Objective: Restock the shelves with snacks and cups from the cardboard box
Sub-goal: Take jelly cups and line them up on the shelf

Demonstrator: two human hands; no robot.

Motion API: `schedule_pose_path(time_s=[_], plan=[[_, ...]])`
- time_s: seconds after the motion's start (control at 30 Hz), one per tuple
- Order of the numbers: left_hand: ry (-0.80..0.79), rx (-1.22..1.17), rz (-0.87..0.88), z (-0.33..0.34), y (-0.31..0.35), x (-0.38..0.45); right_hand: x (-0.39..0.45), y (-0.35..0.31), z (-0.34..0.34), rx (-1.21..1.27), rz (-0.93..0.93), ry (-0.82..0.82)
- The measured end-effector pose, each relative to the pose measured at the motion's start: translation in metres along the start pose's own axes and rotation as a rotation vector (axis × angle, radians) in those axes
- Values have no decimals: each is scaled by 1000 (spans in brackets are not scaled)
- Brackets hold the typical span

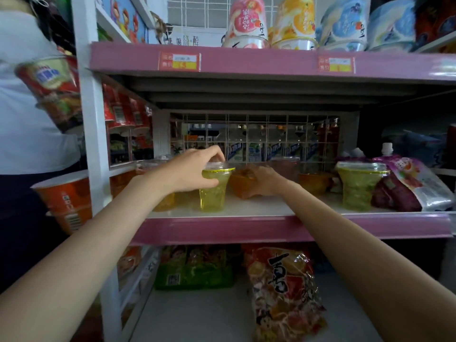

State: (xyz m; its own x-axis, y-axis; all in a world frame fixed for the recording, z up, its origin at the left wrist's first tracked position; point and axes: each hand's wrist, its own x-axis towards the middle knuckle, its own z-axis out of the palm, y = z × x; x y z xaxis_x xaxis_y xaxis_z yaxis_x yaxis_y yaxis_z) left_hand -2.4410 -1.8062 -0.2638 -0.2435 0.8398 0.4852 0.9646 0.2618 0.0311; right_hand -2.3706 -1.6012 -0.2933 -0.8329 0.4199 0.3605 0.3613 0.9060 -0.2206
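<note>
Placing cups on the middle shelf (246,209), I hold the green cup (213,191) with left hand (195,170), fingers curled round its lid. Right hand (262,180) grips an orange cup (240,182) farther back; next I should release both.

Pink-edged shelf (246,229): green jelly cup (212,193) standing front left; orange cup (240,185) right of it; second green cup (357,186) and spouted pouch (414,183) far right.

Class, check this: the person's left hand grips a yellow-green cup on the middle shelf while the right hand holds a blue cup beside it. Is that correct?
Not quite. In the head view the right hand holds an orange cup, not a blue one. The rest stands: the left hand grips the yellow-green cup on the middle shelf.
</note>
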Motion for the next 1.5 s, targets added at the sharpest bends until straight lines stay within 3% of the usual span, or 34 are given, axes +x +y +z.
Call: schedule_pose_path(time_s=[0.33,0.5,0.6,0.73,0.9,1.1,1.2,1.3,1.37,1.5], plan=[[-86,22,5,-10,16,-5,-25,18,-19,111,105,92],[245,-38,118,-2,41,-9,-45,49,-40,-59,235,77],[219,-100,218,21,66,5,-47,43,-49,-172,246,-46],[28,-60,35,57,70,40,-56,40,-56,-239,155,-43],[-51,-22,-90,84,63,76,-59,46,-64,-285,126,-20],[-132,27,-171,92,53,108,-24,58,-78,-32,98,195],[-185,15,-203,93,50,115,1,71,-63,31,144,158],[-296,83,-297,102,46,125,28,82,-51,-121,208,72],[-272,93,-310,109,40,131,40,87,-47,-109,213,27],[-32,-27,-283,116,29,140,45,93,-50,-152,141,-12]])
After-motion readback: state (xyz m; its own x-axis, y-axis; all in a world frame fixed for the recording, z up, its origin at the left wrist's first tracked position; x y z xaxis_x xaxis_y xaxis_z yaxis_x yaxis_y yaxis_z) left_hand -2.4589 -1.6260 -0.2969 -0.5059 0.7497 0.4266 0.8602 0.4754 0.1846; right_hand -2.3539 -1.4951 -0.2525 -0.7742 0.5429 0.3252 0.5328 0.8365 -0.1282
